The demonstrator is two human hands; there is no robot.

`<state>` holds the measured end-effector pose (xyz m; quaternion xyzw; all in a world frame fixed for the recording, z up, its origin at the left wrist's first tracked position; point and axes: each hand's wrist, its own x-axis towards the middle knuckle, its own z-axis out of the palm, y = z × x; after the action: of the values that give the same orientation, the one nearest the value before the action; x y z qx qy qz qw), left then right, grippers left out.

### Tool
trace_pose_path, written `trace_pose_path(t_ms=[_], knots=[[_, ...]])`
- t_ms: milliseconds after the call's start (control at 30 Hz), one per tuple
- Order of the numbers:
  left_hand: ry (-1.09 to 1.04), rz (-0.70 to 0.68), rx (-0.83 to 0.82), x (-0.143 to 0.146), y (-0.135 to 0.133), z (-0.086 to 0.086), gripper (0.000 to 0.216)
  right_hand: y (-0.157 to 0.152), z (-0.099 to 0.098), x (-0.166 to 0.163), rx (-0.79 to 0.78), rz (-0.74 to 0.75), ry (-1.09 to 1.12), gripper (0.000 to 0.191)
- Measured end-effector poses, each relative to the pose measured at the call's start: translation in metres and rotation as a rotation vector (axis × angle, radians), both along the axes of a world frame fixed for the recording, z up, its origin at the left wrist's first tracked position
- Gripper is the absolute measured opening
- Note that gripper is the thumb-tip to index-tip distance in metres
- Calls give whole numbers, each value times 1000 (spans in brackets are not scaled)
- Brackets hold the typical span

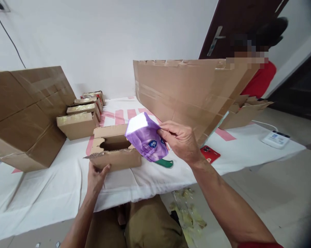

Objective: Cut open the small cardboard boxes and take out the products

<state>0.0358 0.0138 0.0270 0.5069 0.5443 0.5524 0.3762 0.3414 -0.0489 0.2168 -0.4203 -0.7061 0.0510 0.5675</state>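
Purple, glossy film with blue-and-white printed badges and a bright white end panel makes up the soft packet [151,141] held above the worktop [151,182], just beside the right end of an open-topped, brown cardboard box [116,162]. The right hand [180,139] grasps only the packet's upper right edge, pinched between thumb and fingers; that hold probably serves to leave most of the wrapper uncovered. The left hand [97,177] grasps the box's near left corner, thumb on the front wall, seemingly to steady the light card; its other fingers are partly hidden. The box sits close to the person, its ragged cut-out facing up, likely so the dark interior is easy to reach.

The packet tilts, white panel toward the upper left, its sides creased and slightly bulging; the small lettering is too blurred to read. A green, rounded strap-like piece [166,163] shows beneath it; whether the two are joined, I cannot tell.
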Motion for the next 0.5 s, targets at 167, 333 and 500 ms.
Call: trace_pose_path(t_ms=[167,333,500], knots=[[37,-76,6,32,36,19,76,-19,2,6,-17,-12,-97,21],[87,250,188,26,-23,49,88,-31,8,-2,57,22,-296,21],[-277,-181,42,15,-105,81,91,-28,-3,-46,170,26,-676,25]])
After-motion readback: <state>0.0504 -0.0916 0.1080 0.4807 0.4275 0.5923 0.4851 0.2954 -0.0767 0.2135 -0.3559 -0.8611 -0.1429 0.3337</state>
